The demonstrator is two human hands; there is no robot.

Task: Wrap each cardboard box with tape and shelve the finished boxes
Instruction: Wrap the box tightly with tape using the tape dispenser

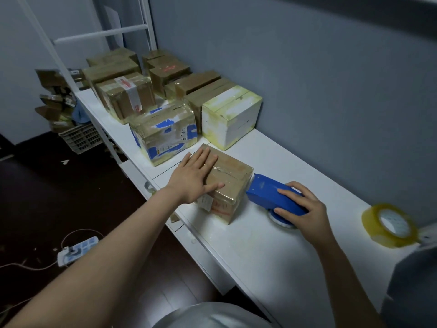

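Note:
A small brown cardboard box [230, 183], with clear tape across its top, sits on the white table [272, 252]. My left hand [194, 176] lies flat on the box's top with straight fingers. My right hand [305, 209] grips a blue tape dispenser [272, 195] just right of the box, its nose against the box's right side. Several taped boxes [165, 131] stand in rows further left on the table, among them a white one [230, 116] near the wall.
A spare roll of clear tape [390, 224] lies at the table's right end. A white shelf frame [99, 34] rises at the far left, with loose boxes and a crate [80, 138] behind it. A power strip [75, 250] lies on the dark floor.

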